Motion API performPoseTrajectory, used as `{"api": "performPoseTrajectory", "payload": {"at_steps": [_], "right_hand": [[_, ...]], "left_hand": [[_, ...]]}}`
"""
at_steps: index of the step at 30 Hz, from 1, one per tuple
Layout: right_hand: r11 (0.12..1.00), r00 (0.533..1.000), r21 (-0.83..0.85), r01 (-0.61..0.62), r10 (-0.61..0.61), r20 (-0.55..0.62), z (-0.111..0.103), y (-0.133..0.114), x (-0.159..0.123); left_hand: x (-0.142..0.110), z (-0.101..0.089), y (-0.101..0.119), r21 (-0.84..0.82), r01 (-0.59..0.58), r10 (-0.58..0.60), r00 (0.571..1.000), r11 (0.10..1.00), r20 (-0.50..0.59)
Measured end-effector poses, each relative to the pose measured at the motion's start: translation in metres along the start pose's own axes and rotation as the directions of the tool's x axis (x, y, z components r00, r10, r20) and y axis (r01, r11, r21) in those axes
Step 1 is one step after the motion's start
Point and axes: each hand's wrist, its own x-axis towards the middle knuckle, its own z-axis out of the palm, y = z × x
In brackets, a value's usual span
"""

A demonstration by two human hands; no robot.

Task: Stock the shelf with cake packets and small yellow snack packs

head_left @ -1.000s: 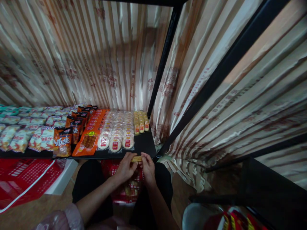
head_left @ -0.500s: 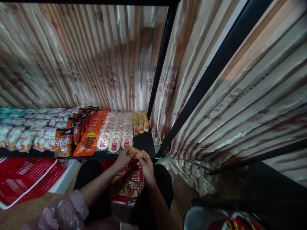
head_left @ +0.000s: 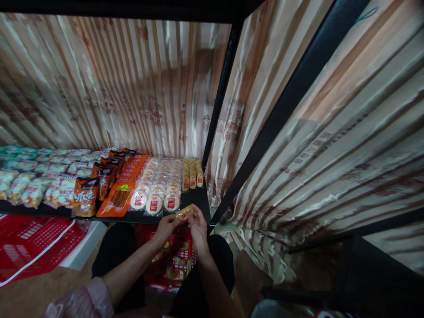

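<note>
A small yellow snack packet [head_left: 184, 213] is pinched between both my hands at the front edge of the black shelf [head_left: 195, 198]. My left hand [head_left: 165, 229] grips its left end and my right hand [head_left: 198, 227] its right end. Just behind, at the shelf's right end, stands a short row of like yellow packets [head_left: 191, 173]. Beside them lie rows of round white cakes [head_left: 159, 185] in clear wrap.
Orange strip packs [head_left: 124, 187], dark orange bags [head_left: 96, 185] and pale snack bags [head_left: 36, 185] fill the shelf leftward. A red basket [head_left: 172, 265] with packets sits on my lap. Another red basket [head_left: 29, 243] lies at left. Black posts [head_left: 220, 97] and striped curtain surround the shelf.
Both hands have lifted the yellow packet from lap height to the shelf's front edge and tilted it. The view has shifted slightly.
</note>
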Motion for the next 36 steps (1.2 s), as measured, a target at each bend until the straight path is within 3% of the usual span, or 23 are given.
{"api": "performPoseTrajectory", "payload": {"at_steps": [3, 7, 11, 14, 20, 23, 28, 36], "right_hand": [[1.000, 1.000, 0.004, -0.007, 0.007, -0.013, -0.002, 0.006, 0.001], [1.000, 0.993, 0.023, 0.016, -0.013, -0.119, 0.001, 0.016, 0.003], [1.000, 1.000, 0.016, -0.010, 0.010, -0.029, 0.003, 0.016, 0.004], [0.998, 1.000, -0.064, 0.004, -0.006, -0.030, 0.003, 0.012, 0.007], [0.950, 0.971, -0.293, 0.110, -0.166, -0.173, 0.001, 0.009, 0.025], [0.943, 0.961, -0.311, 0.119, -0.188, -0.203, 0.002, 0.011, 0.037], [0.943, 0.958, -0.298, 0.148, -0.212, -0.196, 0.009, 0.017, 0.056], [0.887, 0.938, -0.427, 0.175, -0.282, -0.201, 0.013, 0.024, 0.073]], "left_hand": [[-0.002, 0.007, -0.007, -0.062, 0.018, -0.016, 0.999, 0.998, 0.039], [-0.001, 0.017, -0.016, -0.176, 0.074, -0.067, 0.997, 0.982, 0.048], [0.006, 0.023, -0.019, -0.209, 0.121, -0.116, 0.993, 0.970, 0.037], [0.013, 0.028, -0.017, -0.214, 0.171, -0.165, 0.985, 0.962, 0.043], [0.017, 0.031, -0.006, -0.163, 0.327, -0.324, 0.945, 0.931, 0.045], [0.017, 0.027, -0.003, -0.131, 0.287, -0.287, 0.958, 0.949, 0.016], [0.024, 0.025, 0.002, -0.076, 0.126, -0.129, 0.991, 0.989, -0.037], [0.046, 0.031, 0.000, -0.054, -0.049, 0.051, 0.998, 0.997, 0.040]]}}
